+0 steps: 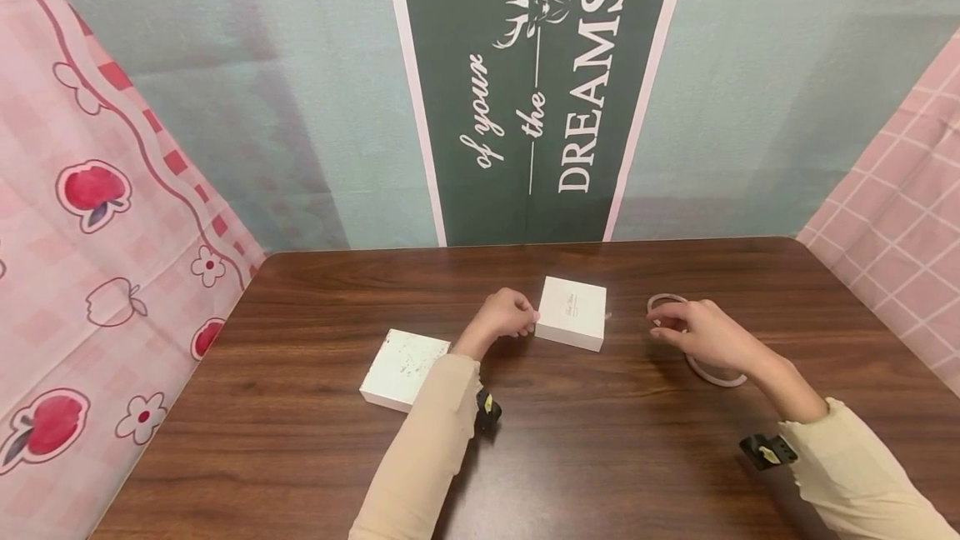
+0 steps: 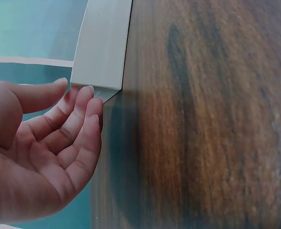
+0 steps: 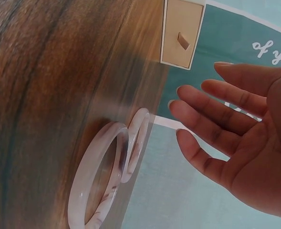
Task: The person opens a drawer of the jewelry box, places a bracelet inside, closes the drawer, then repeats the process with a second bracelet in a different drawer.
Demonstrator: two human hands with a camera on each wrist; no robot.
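Observation:
A small white box (image 1: 572, 307) with fine dark lettering on its lid lies flat on the table between the two hands. My left hand (image 1: 504, 313) is at its left end, loosely bent fingertips right at the edge in the left wrist view, thumb by the upper corner. From the box's right end sticks a short tab (image 3: 183, 41). To the right, my right hand (image 1: 711, 333) hovers with relaxed, spread fingers and holds nothing. Two pale, marbled bangles lie near it: a nearer bangle (image 3: 78, 193) and a farther bangle (image 3: 143, 117). The hand partly covers them in the head view.
Another white box (image 1: 401, 365), speckled on top, lies to the left, partly behind my left sleeve (image 1: 420, 448). The brown wooden table (image 1: 600, 457) ends at a hanging cloth (image 1: 345, 107) at the back. Pink patterned cloths hang on both sides.

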